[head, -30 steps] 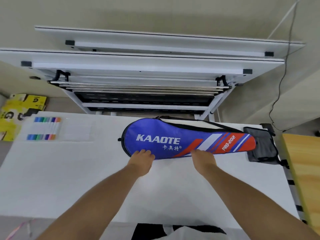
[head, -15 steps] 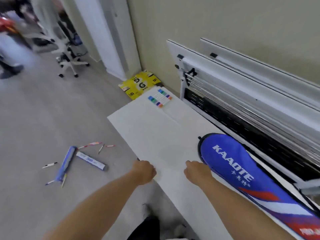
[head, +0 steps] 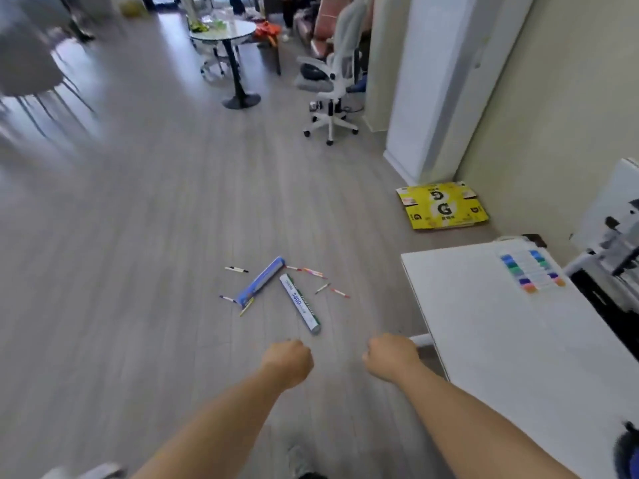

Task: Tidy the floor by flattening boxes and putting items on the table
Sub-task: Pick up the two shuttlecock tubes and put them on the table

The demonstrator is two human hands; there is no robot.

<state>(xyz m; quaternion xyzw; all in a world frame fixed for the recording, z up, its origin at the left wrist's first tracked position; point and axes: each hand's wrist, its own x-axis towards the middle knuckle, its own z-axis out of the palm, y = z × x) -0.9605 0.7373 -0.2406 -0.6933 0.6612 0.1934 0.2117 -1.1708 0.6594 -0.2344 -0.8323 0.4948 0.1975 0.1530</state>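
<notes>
We observed the left hand point(head: 288, 363) and right hand point(head: 390, 356) at lower centre, both curled into fists and gripping nothing. The blue tube point(head: 262, 284) and white-green tube point(head: 300, 303) lay on the floor point(head: 138, 236) at frame centre among scattered pens point(head: 313, 271). The white table point(head: 518, 357) occupied the lower right.

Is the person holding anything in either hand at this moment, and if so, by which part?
Nothing is held. The left hand and the right hand are curled with nothing in them; the pens lie apart on the floor.
</notes>
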